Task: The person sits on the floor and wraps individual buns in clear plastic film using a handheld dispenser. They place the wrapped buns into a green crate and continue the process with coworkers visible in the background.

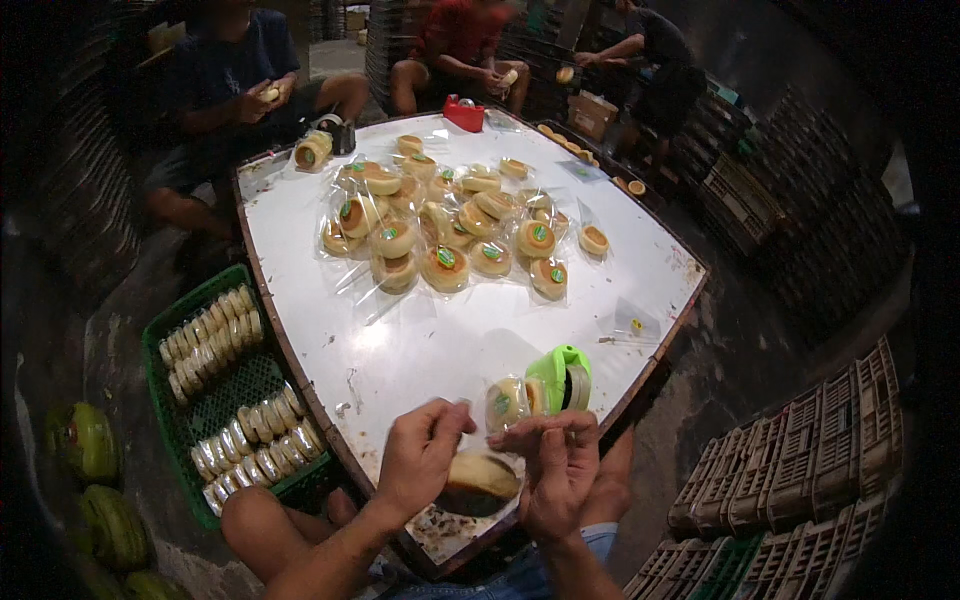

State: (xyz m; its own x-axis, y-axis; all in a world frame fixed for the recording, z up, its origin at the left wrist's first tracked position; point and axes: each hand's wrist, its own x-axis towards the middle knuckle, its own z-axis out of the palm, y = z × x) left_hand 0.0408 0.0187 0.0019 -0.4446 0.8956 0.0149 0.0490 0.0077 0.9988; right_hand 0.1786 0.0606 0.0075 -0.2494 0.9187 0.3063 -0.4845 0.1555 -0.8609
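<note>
A round bread bun (481,474) stands at the table's near corner, between my two hands; whether its wrapper is held I cannot tell. My left hand (429,442) is raised at its left, fingertips pinched together, perhaps on clear plastic film. My right hand (556,465) is at its right, thumb and fingers drawn together; what they hold is not clear. Just beyond my fingers, a wrapped bun (508,403) with a green label leans near a green tape dispenser (559,375). A pile of wrapped buns (446,266) lies farther up the white table (360,330).
Left of the table is a green plastic crate (184,435) with rows of wrapped buns. A red tape dispenser (463,114) and a black one (337,135) stand at the far edge. Several people work beyond. Stacked plastic crates (787,450) are at right.
</note>
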